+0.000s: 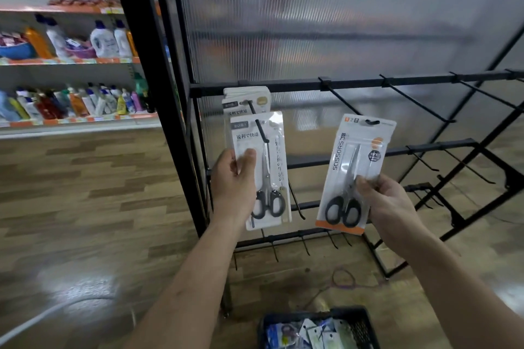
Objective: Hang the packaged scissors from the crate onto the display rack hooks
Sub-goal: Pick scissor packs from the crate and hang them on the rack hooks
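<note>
1. At left end of black metal display rack [283, 85] top bar: left hand [232, 178] pinching white-card clear-blister pack of black-handled scissors [272, 156], thumb on front. Hang hole seemingly threaded over black wire hook [259, 125], with similar packs [246, 99] behind on same hook.
2. In front of rack, mid-height: right hand [388, 201] clamped on orange-trimmed clear-blister pack printed SCISSORS [351, 167], tilted, clear of any hook. Hands well apart.
3. Risk: release before hole fully past upturned hook tip, then slide-off and drop. Likely cause: glossy film, thin pinch.
4. Risk: small hole on right pack missing next prong. Likely cause: one-handed aim, tilted card.
5. Below rack: dark blue plastic crate [364, 326] with more packs, on glossy wood-pattern floor [85, 207].
6. Behind rack: ribbed translucent panel [340, 22]. Left of rack: shop shelves of bottles [71, 61].
</note>
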Tool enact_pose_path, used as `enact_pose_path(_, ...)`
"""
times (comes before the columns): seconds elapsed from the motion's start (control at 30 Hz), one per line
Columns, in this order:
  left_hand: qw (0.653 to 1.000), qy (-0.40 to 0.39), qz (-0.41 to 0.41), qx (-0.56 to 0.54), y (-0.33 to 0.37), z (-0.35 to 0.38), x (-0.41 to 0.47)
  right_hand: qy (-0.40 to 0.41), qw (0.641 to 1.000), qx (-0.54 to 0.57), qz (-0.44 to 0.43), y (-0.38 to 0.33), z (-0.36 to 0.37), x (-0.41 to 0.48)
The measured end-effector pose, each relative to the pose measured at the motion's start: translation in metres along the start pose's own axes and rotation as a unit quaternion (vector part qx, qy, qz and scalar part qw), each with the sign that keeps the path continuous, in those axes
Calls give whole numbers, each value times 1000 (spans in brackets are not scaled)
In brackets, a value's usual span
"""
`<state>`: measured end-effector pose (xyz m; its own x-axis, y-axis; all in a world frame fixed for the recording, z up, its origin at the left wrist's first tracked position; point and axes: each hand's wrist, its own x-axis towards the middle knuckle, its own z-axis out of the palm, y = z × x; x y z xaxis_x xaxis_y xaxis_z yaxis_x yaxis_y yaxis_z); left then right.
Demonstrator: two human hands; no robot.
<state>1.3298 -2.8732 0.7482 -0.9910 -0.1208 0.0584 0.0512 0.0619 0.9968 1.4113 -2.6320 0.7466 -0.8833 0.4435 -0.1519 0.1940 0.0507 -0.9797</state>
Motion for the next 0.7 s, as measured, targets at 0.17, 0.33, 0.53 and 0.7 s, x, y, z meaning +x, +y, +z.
enact_pose_path(0.17,1000,0,-29,7,8,8,29,10,999,21,-28,2,-5,-11)
enact_pose_path(0.33,994,6,-95,-46,18,21,63,22,999,29,-38,-8,-4,-13)
enact_pose_path(0.53,998,30,-57,-8,7,12,65,15,999,16,-39,-4,-3,-12)
enact_pose_path(0.7,993,-4,-97,73,-1,-4,38,-2,998,35,-51,3,0,-15)
